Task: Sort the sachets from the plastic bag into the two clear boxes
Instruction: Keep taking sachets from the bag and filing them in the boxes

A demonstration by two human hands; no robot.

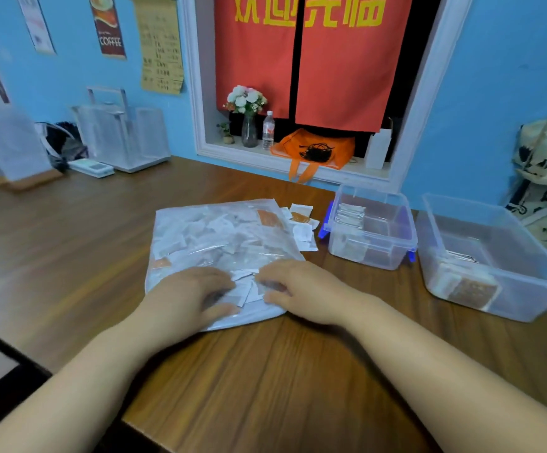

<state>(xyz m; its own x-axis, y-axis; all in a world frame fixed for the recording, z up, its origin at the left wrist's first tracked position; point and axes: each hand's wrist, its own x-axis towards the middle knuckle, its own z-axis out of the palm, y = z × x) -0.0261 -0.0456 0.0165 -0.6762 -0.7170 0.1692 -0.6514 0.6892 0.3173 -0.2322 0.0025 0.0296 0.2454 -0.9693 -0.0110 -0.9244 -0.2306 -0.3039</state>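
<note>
Sachets (pixel 303 232) lie loose between plastic bag (pixel 220 233) and 2 clear boxes (pixel 396 258); left hand (pixel 187 295) and right hand (pixel 301 289) press it flat.

Table (pixel 265 371) is showing brown wood grain, smooth, with a soft sheen. Bag (pixel 206 233) is lying as clear plastic film, glossy and creased, catching light in streaks. Sachets (pixel 305 233) beside it are looking like matt white paper, a few with orange faces. Left box (pixel 383 259) and right box (pixel 527 305) are showing clear, smooth, hard plastic walls. Behind, curtain (pixel 347 76) is hanging as matt red cloth; vase (pixel 249 134) is gleaming like glass.
</note>
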